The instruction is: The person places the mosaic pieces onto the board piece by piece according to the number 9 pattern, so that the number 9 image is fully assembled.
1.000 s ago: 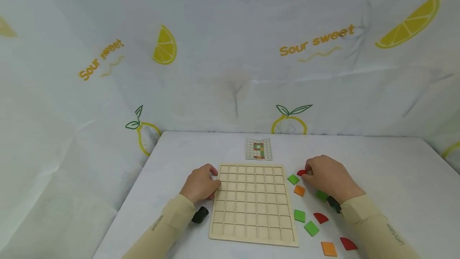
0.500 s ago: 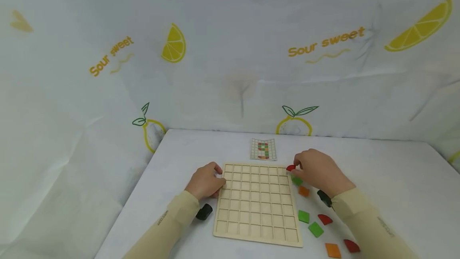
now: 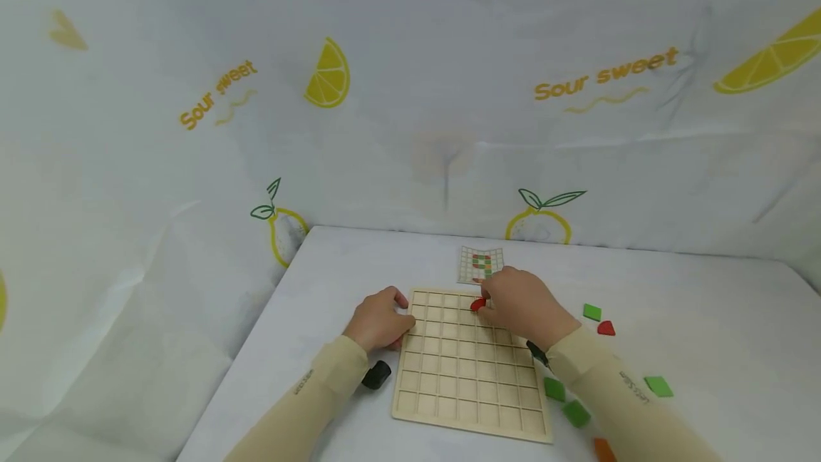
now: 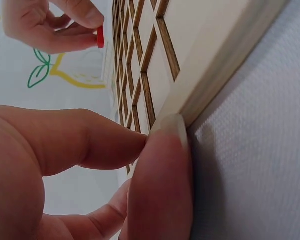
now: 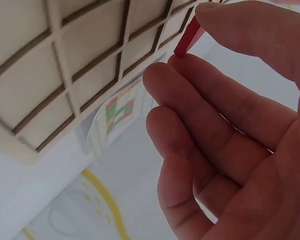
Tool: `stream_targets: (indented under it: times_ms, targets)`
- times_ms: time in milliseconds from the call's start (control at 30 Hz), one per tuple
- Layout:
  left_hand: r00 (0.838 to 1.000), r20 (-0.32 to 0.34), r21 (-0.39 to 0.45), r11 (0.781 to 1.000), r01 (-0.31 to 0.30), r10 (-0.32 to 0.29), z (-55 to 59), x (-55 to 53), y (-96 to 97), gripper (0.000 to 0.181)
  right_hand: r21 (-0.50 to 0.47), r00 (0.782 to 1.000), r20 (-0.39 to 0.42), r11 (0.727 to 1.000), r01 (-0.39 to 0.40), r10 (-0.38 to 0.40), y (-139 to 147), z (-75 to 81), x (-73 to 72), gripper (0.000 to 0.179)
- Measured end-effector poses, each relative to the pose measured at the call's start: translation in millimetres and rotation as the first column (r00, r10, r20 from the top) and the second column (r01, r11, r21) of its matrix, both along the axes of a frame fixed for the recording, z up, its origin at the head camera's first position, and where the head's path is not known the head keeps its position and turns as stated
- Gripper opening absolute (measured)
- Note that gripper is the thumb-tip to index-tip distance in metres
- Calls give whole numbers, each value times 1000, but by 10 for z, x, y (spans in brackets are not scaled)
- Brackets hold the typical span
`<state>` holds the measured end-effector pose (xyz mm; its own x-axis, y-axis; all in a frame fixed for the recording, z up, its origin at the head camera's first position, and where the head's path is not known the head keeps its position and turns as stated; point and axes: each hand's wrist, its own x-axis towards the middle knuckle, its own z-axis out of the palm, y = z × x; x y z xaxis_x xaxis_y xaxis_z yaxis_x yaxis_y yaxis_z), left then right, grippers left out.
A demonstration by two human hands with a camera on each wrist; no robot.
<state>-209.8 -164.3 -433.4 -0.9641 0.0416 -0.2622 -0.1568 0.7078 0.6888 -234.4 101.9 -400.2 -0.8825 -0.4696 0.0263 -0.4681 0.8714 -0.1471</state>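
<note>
A pale wooden board (image 3: 449, 385) divided into square cells lies on the white table. My left hand (image 3: 378, 319) pinches its left edge near the far corner; in the left wrist view the thumb and a finger meet at the rim. Over the board's far rows, my right hand (image 3: 522, 305) holds a red quarter-circle tile (image 3: 477, 304) between thumb and index finger. That red tile (image 5: 189, 37) appears edge-on in the right wrist view, apart from the cells. Behind the board lies a printed grid card (image 3: 470, 266), partly hidden by the right hand, with a coloured pattern.
Right of the board are scattered green square tiles (image 3: 592, 312), a red tile (image 3: 606, 328) and an orange tile (image 3: 603, 449) partly under the right sleeve. A black wrist device (image 3: 376, 375) sits by the left cuff. A lemon-print sheet (image 3: 410, 91) rises behind the table.
My right hand has carried the red tile leftward from the loose tiles to above the board. The left hand stays at the board's edge. The head view has shifted slightly.
</note>
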Motion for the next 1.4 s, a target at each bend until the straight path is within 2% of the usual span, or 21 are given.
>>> stream_targets:
  times_ms: [133, 367, 733, 967, 1400]
  targets:
    - [1000, -15, -16, 1000, 9, -9, 14, 14, 37, 28, 5, 1000, 2, 1000, -30, 30, -130, -48, -18, 21]
    - [1000, -14, -24, 1000, 12, -13, 34, 17, 68, 28, 42, 991, -93, 995, -93, 97, -294, -87, -11, 32]
    - [1000, -14, -28, 999, 14, -14, 22, 6, 87, 29, 29, 986, -127, 994, -109, 112, -353, -160, 8, 30]
    - [1000, -12, -35, 999, 4, -5, 30, 6, 65, 29, 11, 981, -132, 990, -138, 138, -394, -135, 18, 31]
    - [999, -37, -33, 999, 15, -16, 17, 31, 31, 30, 23, 981, -132, 990, -142, 144, -423, -138, 19, 29]
